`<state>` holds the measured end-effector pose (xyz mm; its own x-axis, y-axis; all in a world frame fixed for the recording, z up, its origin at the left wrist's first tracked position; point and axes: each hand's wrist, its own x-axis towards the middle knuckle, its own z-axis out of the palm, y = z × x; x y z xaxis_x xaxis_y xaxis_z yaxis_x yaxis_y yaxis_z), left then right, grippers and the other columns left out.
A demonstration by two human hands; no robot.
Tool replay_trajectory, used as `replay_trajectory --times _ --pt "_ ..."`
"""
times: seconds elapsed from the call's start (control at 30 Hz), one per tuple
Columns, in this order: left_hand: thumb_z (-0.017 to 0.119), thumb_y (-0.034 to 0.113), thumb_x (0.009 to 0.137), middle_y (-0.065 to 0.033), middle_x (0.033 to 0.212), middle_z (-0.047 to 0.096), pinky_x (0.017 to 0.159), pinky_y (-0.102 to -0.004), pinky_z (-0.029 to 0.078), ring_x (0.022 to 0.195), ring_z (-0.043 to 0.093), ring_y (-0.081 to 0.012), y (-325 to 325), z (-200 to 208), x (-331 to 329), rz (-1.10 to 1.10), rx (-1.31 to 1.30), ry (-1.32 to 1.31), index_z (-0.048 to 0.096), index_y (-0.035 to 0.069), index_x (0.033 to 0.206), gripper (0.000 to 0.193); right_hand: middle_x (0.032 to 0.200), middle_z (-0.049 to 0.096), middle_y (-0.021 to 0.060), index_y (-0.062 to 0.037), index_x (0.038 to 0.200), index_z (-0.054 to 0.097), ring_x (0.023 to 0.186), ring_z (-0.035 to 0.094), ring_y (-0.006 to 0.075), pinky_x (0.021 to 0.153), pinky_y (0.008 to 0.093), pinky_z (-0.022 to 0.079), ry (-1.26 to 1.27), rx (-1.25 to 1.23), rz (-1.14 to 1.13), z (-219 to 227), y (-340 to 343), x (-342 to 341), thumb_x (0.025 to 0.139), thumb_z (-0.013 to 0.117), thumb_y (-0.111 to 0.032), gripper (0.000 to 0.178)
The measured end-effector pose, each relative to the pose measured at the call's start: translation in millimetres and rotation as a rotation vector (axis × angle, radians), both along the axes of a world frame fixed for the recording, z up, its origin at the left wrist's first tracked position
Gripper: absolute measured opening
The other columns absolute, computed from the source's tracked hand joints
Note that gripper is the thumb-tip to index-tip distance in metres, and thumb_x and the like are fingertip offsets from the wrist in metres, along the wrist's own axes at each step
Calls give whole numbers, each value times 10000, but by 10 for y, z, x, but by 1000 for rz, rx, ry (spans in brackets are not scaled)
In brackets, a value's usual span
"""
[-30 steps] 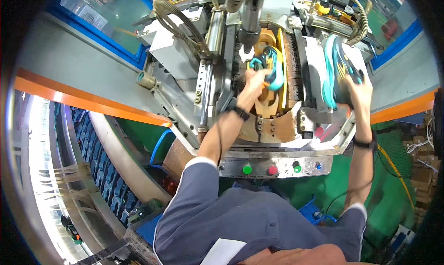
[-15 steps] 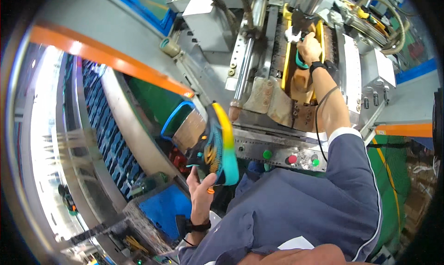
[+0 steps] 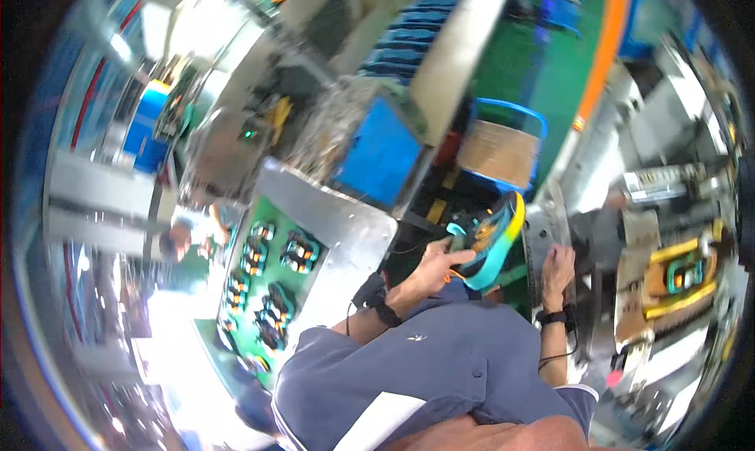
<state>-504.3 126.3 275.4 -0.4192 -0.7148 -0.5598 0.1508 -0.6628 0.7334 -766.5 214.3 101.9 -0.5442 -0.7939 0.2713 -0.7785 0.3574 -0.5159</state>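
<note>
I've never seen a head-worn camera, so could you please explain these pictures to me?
One fisheye camera, worn on the head and looking down, takes every picture, so straight edges bend. There's no robot: someone works bare-handed. The left hand holds a shoe, dark with a yellow and teal sole. The right hand shows nothing held; it is at a metal panel, contact unclear. To the left, more shoes lie on a green surface. To the right, a machine holds what looks like another shoe between yellow sides.

From where I stand, 2 forearms (image 3: 555, 347) extend forward, the left hand (image 3: 440, 267) gripping, the right hand (image 3: 557, 275) outstretched.
</note>
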Motion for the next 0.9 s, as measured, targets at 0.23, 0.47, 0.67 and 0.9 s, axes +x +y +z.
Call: replay_trajectory --times 0.23,0.47,0.67,0.9 --pt "704 152 826 -109 963 641 669 -287 514 822 627 -167 227 -24 916 187 -2 -202 598 -80 1102 376 945 592 139 -69 983 617 917 577 333 790 422 468 73 51 102 -343 -85 43 856 580 -120 142" --pt "687 77 836 -126 1038 638 752 -301 543 888 653 -230 229 -169 2081 554 60 -53 617 -63 1125 329 831 602 111 -14 1009 619 755 565 243 699 345 457 81 -285 209 907 -1235 284 863 599 -58 154" --pt "740 63 752 -151 931 652 661 -351 551 771 660 -254 -180 -730 3377 930 93 -38 594 -107 1049 372 934 642 77 -19 1036 631 749 562 163 694 299 476 208 -618 711 3069 -2921 1964 900 600 -16 140" --pt "742 135 729 -136 835 656 474 -298 475 648 654 -239 -1216 -1446 5212 1217 -87 -103 590 -78 988 369 1072 674 83 -29 1089 652 952 638 201 814 304 497 614 -788 1167 4669 -4422 4472 831 663 18 262"
